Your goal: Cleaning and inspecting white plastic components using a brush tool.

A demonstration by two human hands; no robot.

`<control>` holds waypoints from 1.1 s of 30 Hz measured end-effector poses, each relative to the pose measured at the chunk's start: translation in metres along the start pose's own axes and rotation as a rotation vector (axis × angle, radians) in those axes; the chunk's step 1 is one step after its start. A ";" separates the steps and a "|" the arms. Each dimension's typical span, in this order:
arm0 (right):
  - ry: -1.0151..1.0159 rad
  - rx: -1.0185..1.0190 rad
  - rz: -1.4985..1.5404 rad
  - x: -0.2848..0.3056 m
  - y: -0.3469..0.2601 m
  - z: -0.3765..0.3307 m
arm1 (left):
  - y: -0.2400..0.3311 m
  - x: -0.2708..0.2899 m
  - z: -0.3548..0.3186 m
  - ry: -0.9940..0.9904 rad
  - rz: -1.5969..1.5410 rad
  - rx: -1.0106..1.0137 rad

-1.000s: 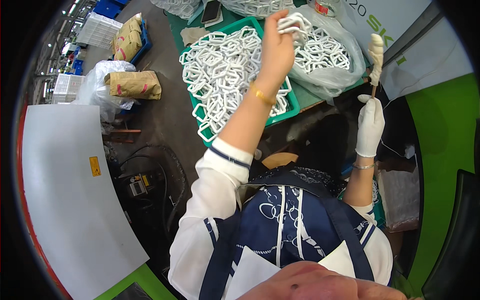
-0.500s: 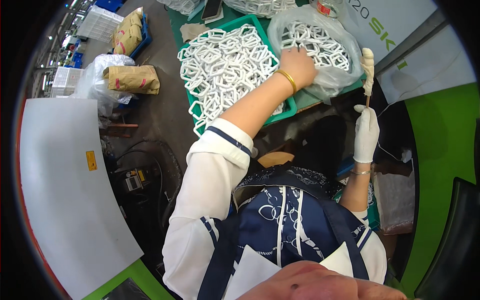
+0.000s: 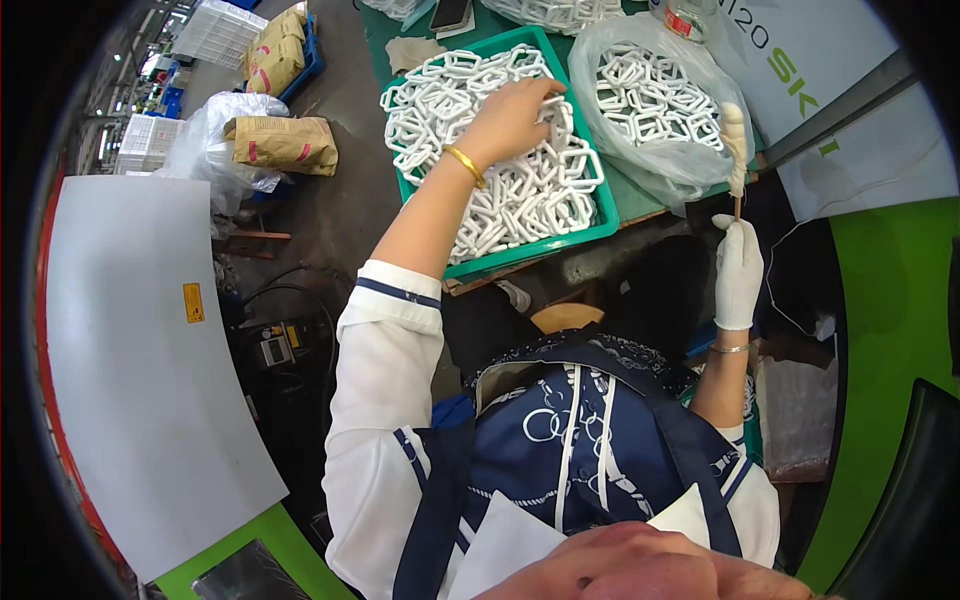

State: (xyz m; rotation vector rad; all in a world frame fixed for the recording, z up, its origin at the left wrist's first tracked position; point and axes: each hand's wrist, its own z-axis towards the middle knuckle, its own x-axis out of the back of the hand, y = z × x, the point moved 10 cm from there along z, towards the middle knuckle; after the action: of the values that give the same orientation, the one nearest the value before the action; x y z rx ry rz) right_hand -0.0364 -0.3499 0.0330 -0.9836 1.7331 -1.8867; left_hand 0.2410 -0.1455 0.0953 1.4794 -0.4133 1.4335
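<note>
My left hand [image 3: 512, 120], bare with a gold bangle at the wrist, rests on a heap of white plastic links [image 3: 520, 205] in a green tray [image 3: 606, 226]. Its thumb and forefinger are apart, with links showing between them; the other fingertips are partly hidden. In a white glove, my right hand [image 3: 737, 275] is closed around the lower end of a thin stick [image 3: 738, 208] held upright. Cream-coloured wrapping [image 3: 734, 140] thickens the stick's upper part. Beside the tray, a clear plastic bag [image 3: 650, 172] lies open with more white links [image 3: 650, 95] inside.
The tray and bag stand on a green-topped table [image 3: 640, 200]. At its far side are a phone [image 3: 451, 14], a clear jar [image 3: 690, 18] and another bag of links [image 3: 550, 14]. A white panel [image 3: 140, 360] is at left; paper sacks [image 3: 285, 143] stand beyond it.
My left hand has moved left from the bag of links onto the heap in the tray. The right hand still holds the stick upright. The view has shifted slightly.
</note>
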 end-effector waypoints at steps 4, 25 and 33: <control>-0.021 0.020 -0.002 -0.011 -0.011 -0.003 | -0.018 -0.003 0.002 0.018 -0.092 0.150; -0.027 0.036 -0.047 -0.012 -0.013 -0.012 | -0.004 0.003 -0.008 -0.150 -0.058 0.118; -0.076 0.011 -0.050 -0.019 -0.010 -0.015 | 0.024 -0.006 -0.006 -0.082 0.087 -0.062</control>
State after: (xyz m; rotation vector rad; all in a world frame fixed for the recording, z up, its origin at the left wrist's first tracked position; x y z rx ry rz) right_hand -0.0328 -0.3242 0.0384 -1.0898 1.6682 -1.8616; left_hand 0.2170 -0.1544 0.0983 1.4896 -0.5742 1.4189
